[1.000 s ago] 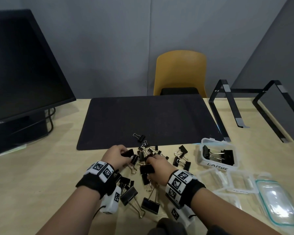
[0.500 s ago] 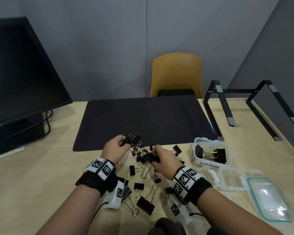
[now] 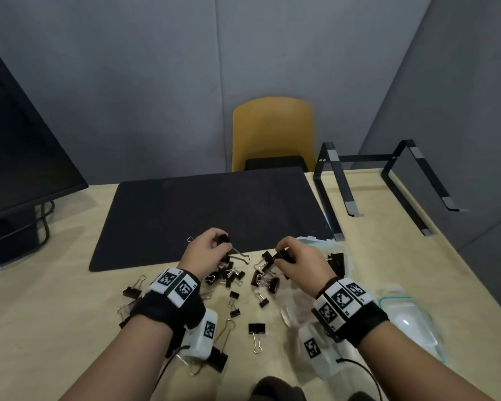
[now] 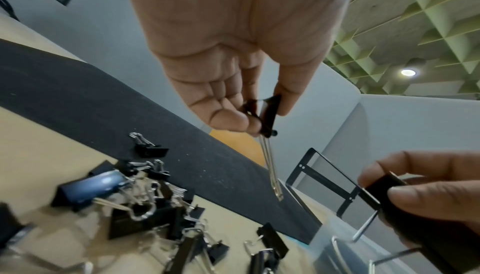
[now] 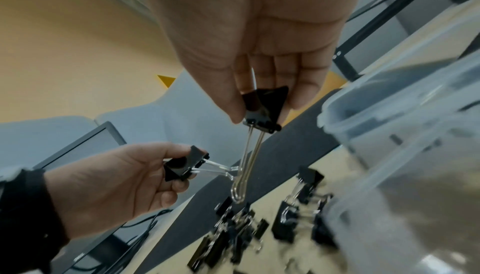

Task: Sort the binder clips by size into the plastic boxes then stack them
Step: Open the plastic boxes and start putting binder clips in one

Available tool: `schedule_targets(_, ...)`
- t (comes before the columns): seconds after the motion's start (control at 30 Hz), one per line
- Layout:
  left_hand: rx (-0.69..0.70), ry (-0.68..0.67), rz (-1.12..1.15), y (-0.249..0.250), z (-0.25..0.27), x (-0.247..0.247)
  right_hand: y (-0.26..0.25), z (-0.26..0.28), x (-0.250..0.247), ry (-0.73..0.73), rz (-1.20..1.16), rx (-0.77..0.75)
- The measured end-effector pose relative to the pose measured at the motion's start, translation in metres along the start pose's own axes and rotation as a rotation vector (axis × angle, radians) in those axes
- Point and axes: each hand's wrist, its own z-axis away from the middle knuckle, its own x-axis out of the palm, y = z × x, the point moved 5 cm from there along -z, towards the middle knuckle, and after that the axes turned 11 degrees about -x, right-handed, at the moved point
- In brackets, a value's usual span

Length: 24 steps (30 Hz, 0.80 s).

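My left hand (image 3: 207, 250) pinches a large black binder clip (image 3: 224, 241) above the near edge of the black mat; its wire handles (image 4: 271, 167) hang down. My right hand (image 3: 297, 260) pinches another large black clip (image 5: 265, 106), held just left of the clear plastic box (image 3: 340, 257) that holds several large clips. A heap of black clips of mixed sizes (image 3: 232, 274) lies on the table between and below my hands, with single clips (image 3: 256, 328) nearer to me. My right forearm hides part of the other clear boxes (image 3: 294, 311).
A black mat (image 3: 209, 209) covers the table's middle. A monitor (image 3: 21, 157) stands at the left, a black metal stand (image 3: 385, 180) at the right, a yellow chair (image 3: 272, 134) behind the table. A teal-rimmed lid (image 3: 411, 322) lies at the near right.
Both hands rose from the heap, each with a large clip. The right hand has moved right, toward the box of large clips. The camera has tilted.
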Motion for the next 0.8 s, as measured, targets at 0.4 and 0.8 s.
schedule_targets(0.4, 0.075, -0.134, 0.027, 0.043, -0.004, 0.062, 0.073, 0.011, -0.076, 0.248, 0.012, 0.231)
schedule_targets(0.8, 0.085, -0.183, 0.067, 0.059, -0.007, 0.099, 0.111, 0.012, -0.072, 0.166, 0.106, 0.299)
